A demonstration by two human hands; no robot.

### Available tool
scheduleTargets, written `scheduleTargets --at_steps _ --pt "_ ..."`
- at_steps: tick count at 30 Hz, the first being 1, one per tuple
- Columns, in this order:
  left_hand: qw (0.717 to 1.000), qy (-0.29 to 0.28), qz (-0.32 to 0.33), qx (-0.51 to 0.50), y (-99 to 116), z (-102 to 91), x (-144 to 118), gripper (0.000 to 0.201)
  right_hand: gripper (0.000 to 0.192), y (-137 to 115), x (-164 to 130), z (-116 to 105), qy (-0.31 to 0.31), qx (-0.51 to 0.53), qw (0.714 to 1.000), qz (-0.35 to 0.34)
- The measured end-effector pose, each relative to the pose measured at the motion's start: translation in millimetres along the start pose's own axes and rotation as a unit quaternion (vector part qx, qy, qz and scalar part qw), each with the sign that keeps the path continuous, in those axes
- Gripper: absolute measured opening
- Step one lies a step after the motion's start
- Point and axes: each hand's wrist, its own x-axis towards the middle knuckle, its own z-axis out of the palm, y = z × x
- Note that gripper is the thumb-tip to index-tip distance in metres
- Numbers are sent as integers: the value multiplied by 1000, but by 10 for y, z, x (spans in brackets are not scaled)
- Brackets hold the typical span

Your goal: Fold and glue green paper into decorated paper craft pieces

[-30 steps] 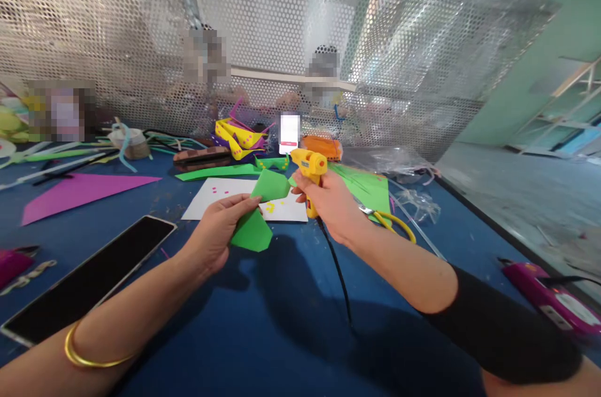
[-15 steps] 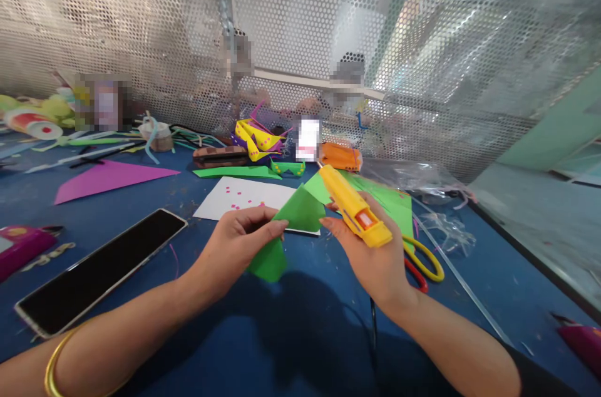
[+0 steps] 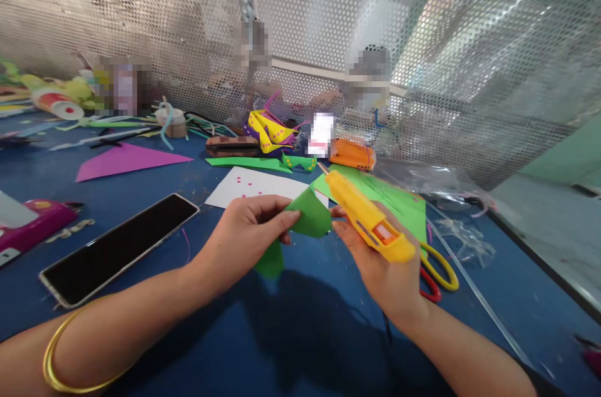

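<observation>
Head view, the only one I get. My left hand (image 3: pixel 244 231) has its fingers pinched closed on a folded green paper piece (image 3: pixel 307 216); the thumb lies on top and the fold sticks out just past the fingertips, with a lower flap hanging under the palm. My right hand (image 3: pixel 380 262) is wrapped around a yellow glue gun (image 3: pixel 369 221), fingers closed on the body, the nozzle pointing up and away from them. The right thumb tip touches the edge of the green paper, so both hands meet at that piece. Beyond the fingers I see a white sheet (image 3: pixel 256 185) with pink dots, and a flat green sheet (image 3: pixel 389 196) behind the gun. Just right of the right hand are yellow-handled scissors (image 3: pixel 439 268). Left of the left-hand fingers a dark phone (image 3: pixel 119 247) lies flat on the blue table (image 3: pixel 300 328). A gold bangle (image 3: pixel 61 359) sits on my left wrist.
</observation>
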Motion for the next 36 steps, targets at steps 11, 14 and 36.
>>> scheduleTargets --at_steps 11,14,36 --pt "998 63 -7 24 66 -64 14 26 19 26 -53 -82 -84 -138 972 -170" --pt "997 70 -11 20 56 -58 7 26 17 30 -65 -77 -107 -147 971 -156" --pt "997 75 11 2 83 -45 6 22 16 17 -60 -78 -127 -146 972 -132"
